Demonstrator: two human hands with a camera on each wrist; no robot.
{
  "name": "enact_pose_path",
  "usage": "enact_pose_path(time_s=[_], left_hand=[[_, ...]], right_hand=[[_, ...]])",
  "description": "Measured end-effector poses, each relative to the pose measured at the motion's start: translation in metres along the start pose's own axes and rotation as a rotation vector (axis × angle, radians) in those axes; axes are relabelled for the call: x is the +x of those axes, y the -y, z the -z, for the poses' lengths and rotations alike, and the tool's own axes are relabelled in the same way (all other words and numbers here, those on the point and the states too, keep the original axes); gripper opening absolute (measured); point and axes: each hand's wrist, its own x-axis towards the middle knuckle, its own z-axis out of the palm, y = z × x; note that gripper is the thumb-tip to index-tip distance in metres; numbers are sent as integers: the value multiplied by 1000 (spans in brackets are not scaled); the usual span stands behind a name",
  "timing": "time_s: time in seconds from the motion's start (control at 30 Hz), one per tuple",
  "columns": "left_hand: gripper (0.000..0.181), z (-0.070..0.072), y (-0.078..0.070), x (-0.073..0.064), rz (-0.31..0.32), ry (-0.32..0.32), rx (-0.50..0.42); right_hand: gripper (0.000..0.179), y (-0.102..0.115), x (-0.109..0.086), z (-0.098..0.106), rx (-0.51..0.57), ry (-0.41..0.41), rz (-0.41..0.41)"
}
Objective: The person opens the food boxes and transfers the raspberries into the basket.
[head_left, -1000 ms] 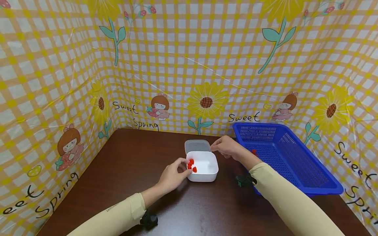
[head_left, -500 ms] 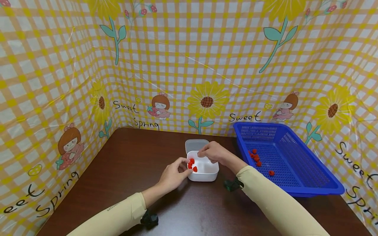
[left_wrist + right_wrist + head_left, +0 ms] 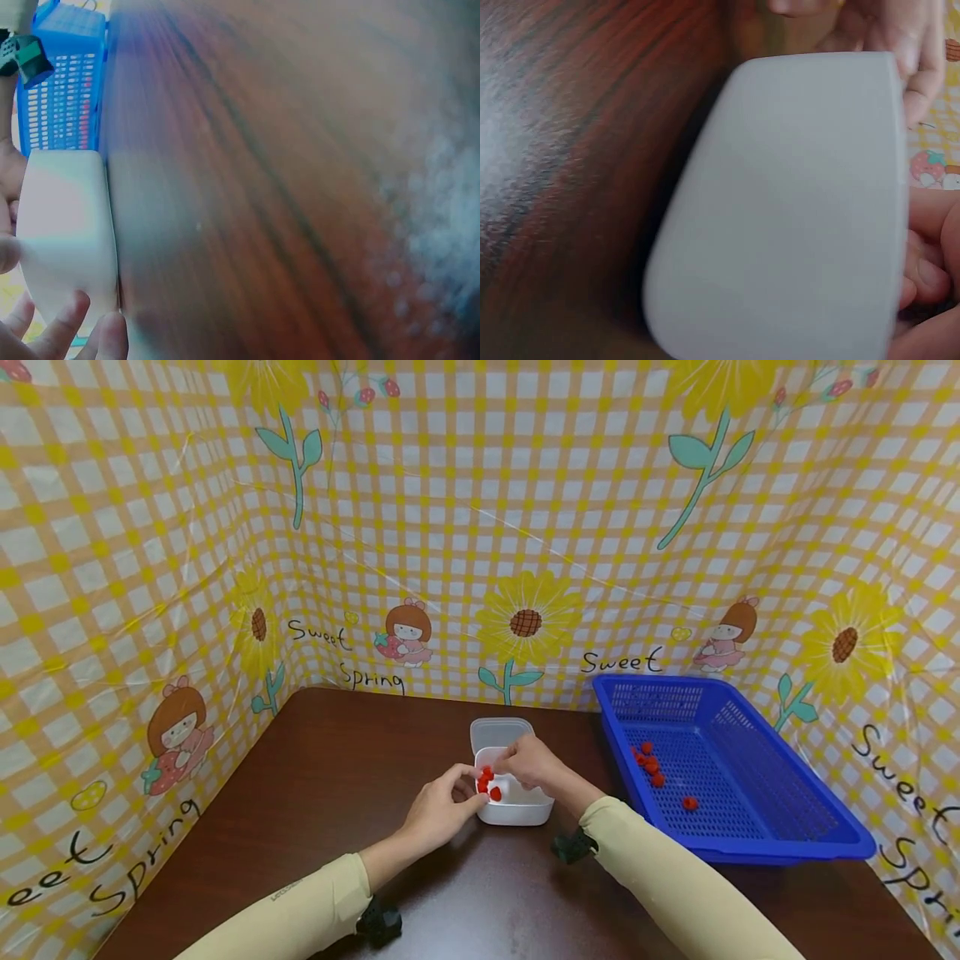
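Observation:
A white lidded box (image 3: 517, 814) stands on the table in the head view, its clear lid (image 3: 501, 732) tipped back behind it. My left hand (image 3: 438, 803) grips its left side, with fingers and thumb at the rim. Several red raspberries (image 3: 495, 793) lie inside at the left end. My right hand (image 3: 534, 762) is over the box with bent fingers, the fingertips down near those raspberries. The tips are partly hidden, so whether they pinch something cannot be told. Up close, the right wrist view has the box wall (image 3: 780, 202) in front of curled fingers (image 3: 930, 277).
A blue perforated basket (image 3: 802, 845) stands at the right of the table, with several raspberries (image 3: 652, 766) toward its left side and one raspberry (image 3: 690, 803) apart from them. Dark brown table (image 3: 337, 760) surrounds the box. Checked fabric (image 3: 450, 527) hangs behind and along both sides.
My right hand has moved left and slightly down, from beside the lid to inside the box's opening. My left hand and the box have stayed in place.

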Motion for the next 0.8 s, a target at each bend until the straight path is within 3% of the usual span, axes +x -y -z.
enact_pose_path(time_s=[0.23, 0.57, 0.8], left_hand=[[34, -2, 3, -6, 4, 11, -10], [34, -1, 0, -3, -10, -1, -2], [33, 0, -3, -2, -17, -10, -3]], right_hand=[[16, -9, 2, -15, -83, -58, 11], [14, -13, 2, -21, -206, -164, 68], [16, -10, 6, -22, -193, -146, 54]])
